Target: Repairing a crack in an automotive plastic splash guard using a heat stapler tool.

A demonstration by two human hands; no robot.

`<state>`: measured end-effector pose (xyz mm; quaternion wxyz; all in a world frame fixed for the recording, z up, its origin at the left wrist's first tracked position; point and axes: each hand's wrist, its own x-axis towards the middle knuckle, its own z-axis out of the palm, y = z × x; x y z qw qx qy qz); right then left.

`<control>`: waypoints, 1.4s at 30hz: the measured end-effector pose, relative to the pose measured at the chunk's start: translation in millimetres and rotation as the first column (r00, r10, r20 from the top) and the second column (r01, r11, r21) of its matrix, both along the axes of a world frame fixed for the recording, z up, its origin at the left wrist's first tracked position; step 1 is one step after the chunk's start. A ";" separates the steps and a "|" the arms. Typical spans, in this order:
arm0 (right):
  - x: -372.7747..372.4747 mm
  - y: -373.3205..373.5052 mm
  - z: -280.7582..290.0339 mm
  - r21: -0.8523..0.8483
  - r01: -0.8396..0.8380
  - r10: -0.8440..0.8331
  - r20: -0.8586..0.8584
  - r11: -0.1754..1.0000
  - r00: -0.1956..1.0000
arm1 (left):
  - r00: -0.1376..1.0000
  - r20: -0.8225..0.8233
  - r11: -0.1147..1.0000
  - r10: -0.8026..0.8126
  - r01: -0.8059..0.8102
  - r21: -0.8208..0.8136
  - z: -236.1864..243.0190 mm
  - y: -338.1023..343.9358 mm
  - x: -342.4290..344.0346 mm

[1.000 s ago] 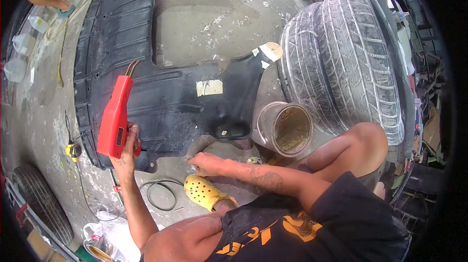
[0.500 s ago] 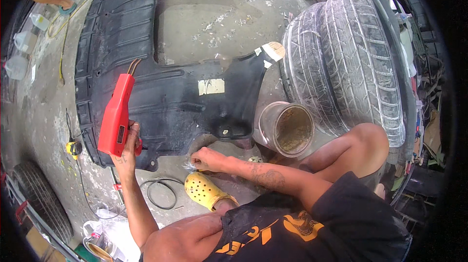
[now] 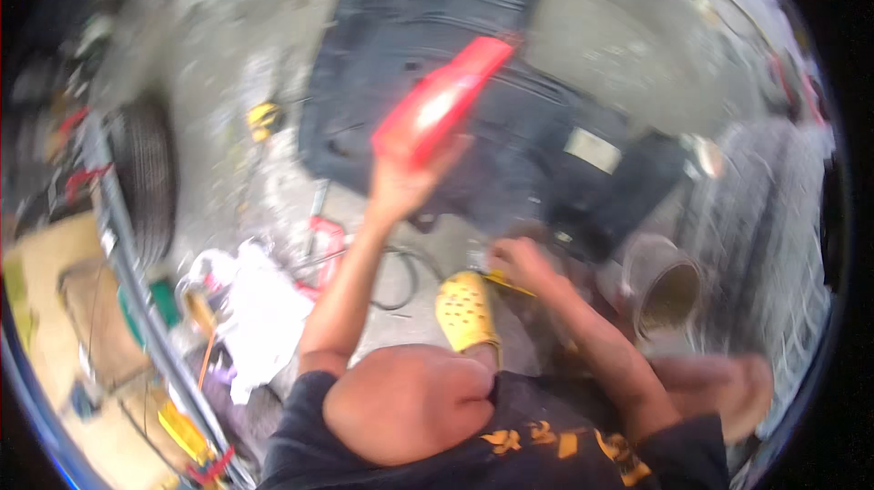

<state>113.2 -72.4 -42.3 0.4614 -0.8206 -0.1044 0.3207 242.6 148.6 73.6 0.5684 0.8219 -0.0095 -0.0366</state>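
Note:
My left hand (image 3: 405, 185) is closed round the grip of a red hot stapler (image 3: 442, 103), a plastic-welding gun, raised over a black plastic car undertray (image 3: 492, 144). Its metal prongs are blurred at the tip. My right hand (image 3: 521, 262) is low by the undertray's near edge, fingers curled together; what they hold, if anything, cannot be made out. A thin yellow object (image 3: 507, 284) lies right under that hand. My foot in a yellow clog (image 3: 464, 308) is just left of it. A pale tape patch (image 3: 593, 150) sticks to the undertray.
At right stand large dusty tyres (image 3: 765, 208) and an open bucket (image 3: 669, 294). Another tyre (image 3: 146, 180) and a grey metal rail (image 3: 155, 308) are at left. White plastic bags (image 3: 264, 317), a black cable (image 3: 410, 280) and a yellow tool (image 3: 262, 121) lie on the concrete floor.
The view has swung left and blurred, so the undertray and tyres sit further right. My left hand still grips the hot stapler, now tilted more to the right. My right hand stays low, closed.

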 end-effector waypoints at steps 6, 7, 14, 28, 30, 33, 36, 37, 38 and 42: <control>2.6 4.6 7.4 0.018 0.007 -0.005 -0.118 1.000 0.993 | 0.978 0.196 0.995 -0.063 0.078 -0.068 -0.4 -2.4 3.3; 3.5 5.2 5.8 0.027 -0.001 0.003 -0.072 1.000 0.997 | 0.978 0.202 0.996 -0.054 0.068 -0.063 0.9 2.1 3.6; 12.6 3.3 10.6 0.017 -0.151 0.152 -0.032 0.988 0.988 | 0.989 0.141 0.999 -0.040 0.043 -0.015 -2.9 2.8 1.1; 17.2 -0.9 17.6 0.032 -0.206 0.202 0.101 0.978 0.974 | 0.996 -0.091 0.997 0.022 -0.028 -0.066 1.5 -1.5 -1.0; 18.3 -1.8 17.4 0.014 -0.233 0.229 0.146 0.972 0.963 | 1.000 0.016 0.999 -0.001 0.001 -0.050 -0.4 -0.6 -1.2; 18.5 -5.3 12.9 -0.029 -0.289 0.289 0.204 0.957 0.935 | 1.000 0.023 0.997 0.009 -0.008 -0.073 -2.2 0.8 -1.5; 19.4 -4.5 14.1 -0.034 -0.303 0.305 0.121 0.952 0.945 | 1.000 -0.012 1.000 0.011 -0.011 -0.007 -0.8 4.6 -1.4; 19.6 -3.4 15.8 -0.020 -0.282 0.282 0.023 0.959 0.959 | 1.000 -0.011 1.000 0.013 -0.013 -0.006 -0.7 5.2 -1.7; 20.0 -0.9 18.7 -0.019 -0.285 0.285 0.024 0.958 0.958 | 1.000 -0.014 1.000 0.020 -0.020 0.006 -0.4 5.9 -1.8; 8.2 7.6 6.1 0.074 -0.075 0.072 0.032 0.994 0.997 | 0.999 -0.033 0.997 0.032 -0.034 -0.075 3.1 -1.1 -1.7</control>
